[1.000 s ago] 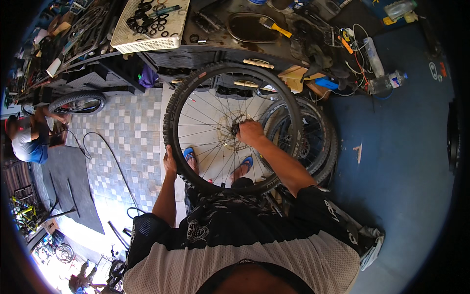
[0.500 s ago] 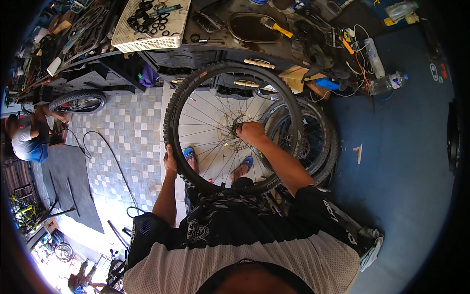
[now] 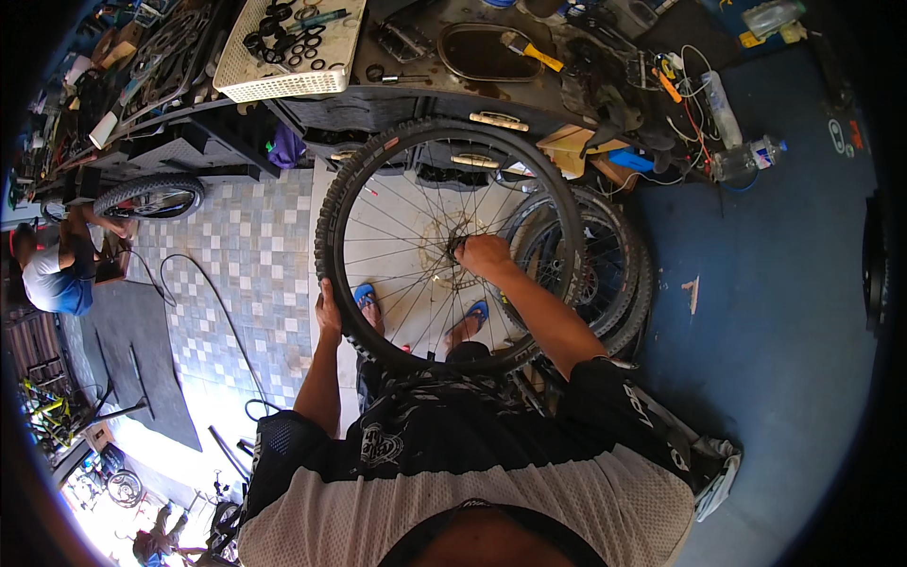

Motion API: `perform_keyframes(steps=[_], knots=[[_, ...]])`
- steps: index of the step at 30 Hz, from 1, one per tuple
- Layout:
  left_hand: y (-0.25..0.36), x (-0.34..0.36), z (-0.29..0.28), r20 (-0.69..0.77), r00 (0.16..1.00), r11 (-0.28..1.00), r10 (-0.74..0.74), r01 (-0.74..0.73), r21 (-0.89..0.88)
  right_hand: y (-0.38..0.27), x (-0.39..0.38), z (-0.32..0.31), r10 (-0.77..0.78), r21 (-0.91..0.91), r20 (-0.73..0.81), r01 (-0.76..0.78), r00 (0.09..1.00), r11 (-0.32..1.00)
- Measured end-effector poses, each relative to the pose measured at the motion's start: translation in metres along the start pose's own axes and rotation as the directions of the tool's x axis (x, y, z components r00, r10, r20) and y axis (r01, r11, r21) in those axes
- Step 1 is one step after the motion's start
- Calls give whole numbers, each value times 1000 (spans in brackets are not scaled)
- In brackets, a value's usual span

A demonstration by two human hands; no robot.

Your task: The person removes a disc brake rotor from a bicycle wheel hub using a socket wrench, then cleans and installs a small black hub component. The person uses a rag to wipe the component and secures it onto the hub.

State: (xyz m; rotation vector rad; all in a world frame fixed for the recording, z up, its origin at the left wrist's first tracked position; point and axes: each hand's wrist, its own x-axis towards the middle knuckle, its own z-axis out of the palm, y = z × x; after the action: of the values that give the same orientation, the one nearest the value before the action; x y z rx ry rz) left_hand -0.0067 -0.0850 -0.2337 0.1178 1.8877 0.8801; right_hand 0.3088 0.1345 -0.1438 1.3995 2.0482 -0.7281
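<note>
A bicycle wheel [image 3: 330, 227] with a black knobby tyre and thin spokes is in front of my body. My left hand [image 3: 328, 308] grips the tyre at its left side, thumb and fingers pressed against the tread. At the wheel's centre my right hand [image 3: 485, 255] is closed over the hub [image 3: 457, 243]; its fingertips are partly hidden. A brake disc [image 3: 433, 248] shows around the hub, behind the spokes.
More bicycle wheels [image 3: 631, 283] lean to the right, behind the held one. Across the front runs a dark workbench [image 3: 416, 80] with a white basket [image 3: 283, 85] of rings and a yellow-handled brush [image 3: 534, 52]. Another person [image 3: 52, 274] crouches far left beside a wheel [image 3: 151, 197].
</note>
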Motion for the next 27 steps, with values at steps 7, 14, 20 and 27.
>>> perform_keyframes(steps=[7,14,20,27], knots=[[2,-3,4,-78,997,999,-10,6,-45,3,-2,20,-307,-258,-501,199,809,946],[1,1,-2,17,999,999,-30,31,-24,-5,-9,4,-68,-109,-143,53,987,993],[2,0,-1,17,999,999,-46,46,-17,-1,-9,10,-221,-208,-368,151,903,966],[8,-3,0,1,999,999,-36,36,13,11,-3,18,188,322,-104,-146,977,935]])
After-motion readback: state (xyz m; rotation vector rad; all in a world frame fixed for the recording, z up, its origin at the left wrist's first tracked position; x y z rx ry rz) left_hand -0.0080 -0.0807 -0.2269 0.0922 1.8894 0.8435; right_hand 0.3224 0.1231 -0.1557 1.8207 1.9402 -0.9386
